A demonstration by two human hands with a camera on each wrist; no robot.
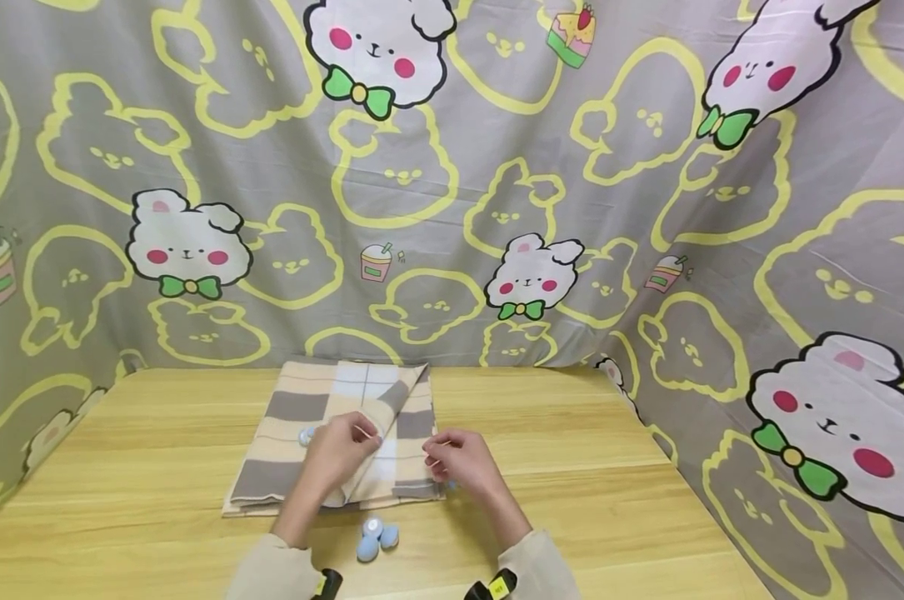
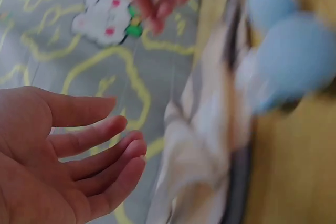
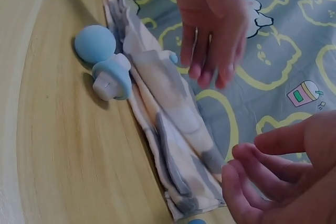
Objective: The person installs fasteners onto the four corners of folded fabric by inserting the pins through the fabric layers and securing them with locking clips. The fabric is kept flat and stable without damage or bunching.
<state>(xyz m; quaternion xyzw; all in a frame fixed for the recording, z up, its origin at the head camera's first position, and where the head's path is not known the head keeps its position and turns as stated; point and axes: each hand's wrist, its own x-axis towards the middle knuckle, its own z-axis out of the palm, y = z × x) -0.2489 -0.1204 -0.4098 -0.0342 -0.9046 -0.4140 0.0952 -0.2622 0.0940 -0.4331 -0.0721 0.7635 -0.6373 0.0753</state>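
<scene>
A folded plaid cloth (image 1: 294, 406) in beige, grey and white lies on the table, with one layer turned over diagonally. My left hand (image 1: 342, 450) hovers over its middle, fingers loosely bent and holding nothing. Near the cloth's right edge is my right hand (image 1: 462, 460), its fingers relaxed and the palm bare in the right wrist view. In front of the cloth sits a cluster of light-blue rounded pieces (image 1: 377, 537) with a white part; in the right wrist view one blue piece (image 3: 111, 80) looks mushroom-shaped. Another blue piece (image 1: 305, 435) rests on the cloth beside my left hand, partly hidden.
A bit of blue (image 1: 452, 485) shows under my right hand by the cloth's edge. The wood-grain table (image 1: 571, 517) extends to both sides. A grey curtain (image 1: 437, 250) with cartoon rabbits hangs behind and along the sides.
</scene>
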